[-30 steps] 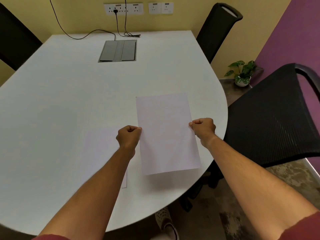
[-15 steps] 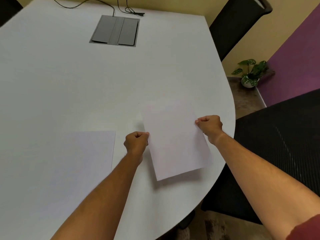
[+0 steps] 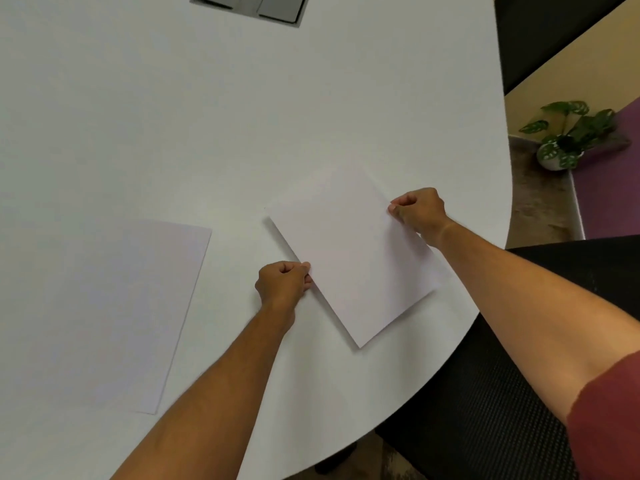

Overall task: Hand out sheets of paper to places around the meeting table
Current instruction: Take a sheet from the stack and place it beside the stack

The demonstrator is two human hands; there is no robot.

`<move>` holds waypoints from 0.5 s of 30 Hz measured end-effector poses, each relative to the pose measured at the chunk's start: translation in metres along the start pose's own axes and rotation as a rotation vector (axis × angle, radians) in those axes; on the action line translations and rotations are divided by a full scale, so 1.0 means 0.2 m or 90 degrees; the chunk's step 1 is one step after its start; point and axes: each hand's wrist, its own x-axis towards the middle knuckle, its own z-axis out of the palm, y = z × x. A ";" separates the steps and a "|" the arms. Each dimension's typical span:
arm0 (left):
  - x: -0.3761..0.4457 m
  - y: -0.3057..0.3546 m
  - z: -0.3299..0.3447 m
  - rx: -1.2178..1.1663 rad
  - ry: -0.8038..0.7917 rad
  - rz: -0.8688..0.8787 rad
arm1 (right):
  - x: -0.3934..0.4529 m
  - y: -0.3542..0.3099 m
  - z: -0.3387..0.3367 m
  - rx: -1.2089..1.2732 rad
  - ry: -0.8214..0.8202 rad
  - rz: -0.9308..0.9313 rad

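Note:
A white sheet of paper lies turned at an angle just above the white meeting table, near its rounded right edge. My left hand pinches the sheet's left edge. On the sheet's right edge, my right hand holds a pinch too. A second sheet of paper lies flat on the table at the left, untouched.
A black mesh chair stands against the table's right edge below my right arm. Another black chair is at the top right. A potted plant sits on the floor by the purple wall. A grey cable hatch is at the table's far middle.
The sheet in my hands has moved lower toward the table and rotated clockwise toward the right-hand chair. My view has tipped down and closer to the table.

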 end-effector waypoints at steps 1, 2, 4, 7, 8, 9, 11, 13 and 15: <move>0.00 -0.01 0.01 -0.001 0.008 -0.005 | 0.03 0.01 0.01 -0.005 -0.010 -0.004; 0.01 -0.01 0.03 -0.002 0.016 -0.009 | 0.05 0.02 0.02 -0.007 -0.018 -0.006; 0.01 -0.01 0.05 0.000 0.033 -0.015 | 0.09 0.04 0.03 -0.009 -0.028 -0.010; 0.02 0.00 0.08 0.014 0.056 -0.017 | 0.13 0.05 0.04 -0.009 -0.036 -0.017; 0.02 0.00 0.09 0.022 0.064 -0.015 | 0.14 0.05 0.04 -0.011 -0.037 -0.022; 0.02 -0.01 0.09 0.032 0.072 -0.013 | 0.15 0.05 0.05 -0.014 -0.039 -0.027; 0.01 -0.01 0.11 0.052 0.085 -0.008 | 0.17 0.06 0.06 -0.021 -0.045 -0.040; 0.02 -0.01 0.12 0.064 0.095 -0.005 | 0.19 0.06 0.07 -0.027 -0.048 -0.050; 0.02 0.00 0.13 0.075 0.104 -0.001 | 0.20 0.06 0.09 -0.031 -0.044 -0.059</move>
